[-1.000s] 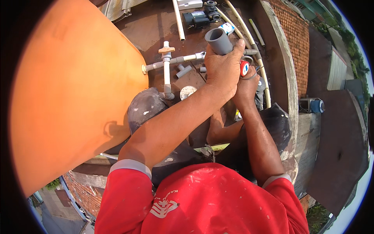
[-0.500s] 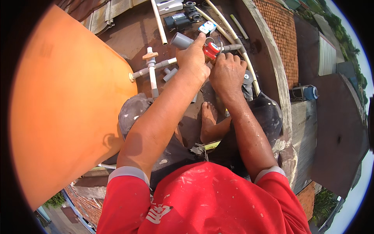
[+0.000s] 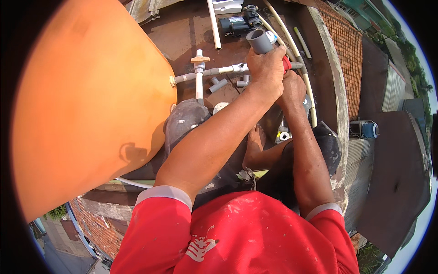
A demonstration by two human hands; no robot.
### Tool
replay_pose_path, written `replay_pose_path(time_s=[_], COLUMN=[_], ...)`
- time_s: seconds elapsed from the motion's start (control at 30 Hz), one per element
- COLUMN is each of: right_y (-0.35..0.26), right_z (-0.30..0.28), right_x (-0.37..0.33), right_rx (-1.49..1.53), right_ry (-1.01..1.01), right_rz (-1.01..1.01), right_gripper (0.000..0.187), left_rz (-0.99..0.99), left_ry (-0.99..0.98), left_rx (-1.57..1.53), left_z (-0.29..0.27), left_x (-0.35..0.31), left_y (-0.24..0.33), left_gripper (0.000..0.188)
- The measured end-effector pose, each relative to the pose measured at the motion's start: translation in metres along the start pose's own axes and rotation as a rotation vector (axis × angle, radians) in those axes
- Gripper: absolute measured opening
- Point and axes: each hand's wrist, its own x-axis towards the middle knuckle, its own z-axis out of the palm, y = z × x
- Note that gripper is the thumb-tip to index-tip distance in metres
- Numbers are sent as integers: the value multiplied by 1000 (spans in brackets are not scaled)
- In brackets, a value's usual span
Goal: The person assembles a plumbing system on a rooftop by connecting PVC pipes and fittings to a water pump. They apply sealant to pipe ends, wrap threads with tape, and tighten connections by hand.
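My left hand (image 3: pixel 265 68) is closed around a grey plastic pipe fitting (image 3: pixel 259 42), whose wide open end points up and away from me. Right beside it, my right hand (image 3: pixel 292 86) has its fingers curled in, mostly hidden behind the left wrist. A red piece (image 3: pixel 286 64) shows between the two hands; its kind and which hand grips it are hard to tell. Just behind the fitting, a small blue-and-white item (image 3: pixel 272 37) is partly covered. Beyond the hands runs a grey and white pipe (image 3: pixel 226 70) with a tan-handled valve (image 3: pixel 200 59).
A big orange tank (image 3: pixel 100 105) fills the left side. A dark water pump (image 3: pixel 233 25) lies ahead, near loose pipes (image 3: pixel 214 25). Grey tee fittings (image 3: pixel 218 86) sit on the floor. A low wall (image 3: pixel 335 91) borders the right. A white tape roll (image 3: pixel 284 136) rests by my foot.
My view has swung left, so the scene sits farther right. The grey fitting has tilted upright in my left hand, and my right hand has come in closer beneath it.
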Motion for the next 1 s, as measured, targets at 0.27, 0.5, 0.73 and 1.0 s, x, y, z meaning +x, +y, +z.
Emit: replay_pose_path(time_s=[0.27, 0.5, 0.73, 1.0], right_y=[0, 13, 23, -4], right_z=[-7, 2, -5, -17], right_x=[-16, -6, 2, -9], right_rx=[174, -276, -144, 328], right_ry=[196, 736, 568, 394], right_rz=[-82, -335, -308, -308], right_gripper=[34, 29, 26, 26], left_rz=[68, -164, -118, 119], left_ry=[-133, 120, 26, -275], left_rx=[19, -260, -213, -118], left_z=[0, 18, 26, 16], left_x=[-9, -17, -15, -13], left_y=[3, 15, 18, 24], left_gripper=[31, 39, 37, 23])
